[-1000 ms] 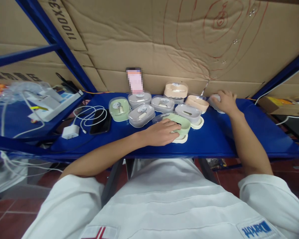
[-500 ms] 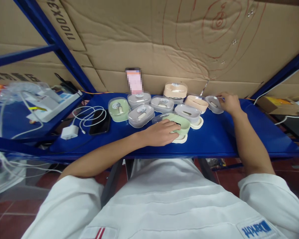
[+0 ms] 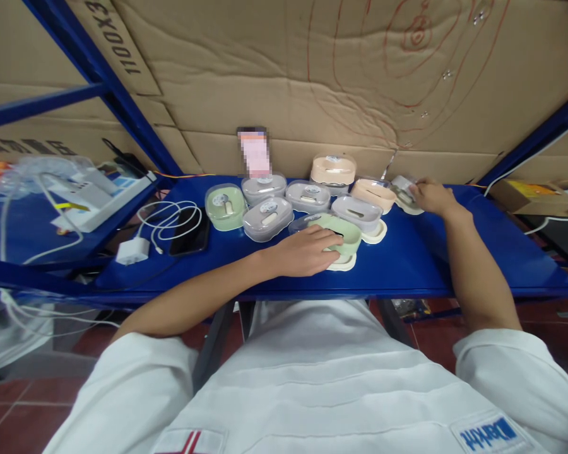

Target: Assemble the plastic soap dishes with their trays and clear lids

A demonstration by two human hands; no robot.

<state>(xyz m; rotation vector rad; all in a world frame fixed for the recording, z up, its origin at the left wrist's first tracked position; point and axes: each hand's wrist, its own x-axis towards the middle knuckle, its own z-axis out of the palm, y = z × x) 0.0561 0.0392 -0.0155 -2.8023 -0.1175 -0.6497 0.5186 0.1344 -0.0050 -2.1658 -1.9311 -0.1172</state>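
My left hand [image 3: 307, 251] lies palm down on a green oval case [image 3: 343, 232] that sits on a cream lid near the front of the blue shelf [image 3: 407, 265]; its fingers curl over the case. My right hand [image 3: 430, 195] is at the back right, fingers closed on a small grey clear-lidded case [image 3: 404, 191], which is tilted. Between the hands stands a cluster of several oval cases: grey [image 3: 267, 217], green [image 3: 226, 206] and peach [image 3: 334, 170].
A black phone [image 3: 190, 231], a white charger with coiled cable [image 3: 133, 250] and a white power strip [image 3: 92, 195] lie on the left. A blurred upright phone [image 3: 254, 151] leans on the cardboard back wall. Blue frame bars cross at the left and right.
My right hand lifted off the grey case, then took hold of it again and tilted it. My left hand has stayed on the green case.
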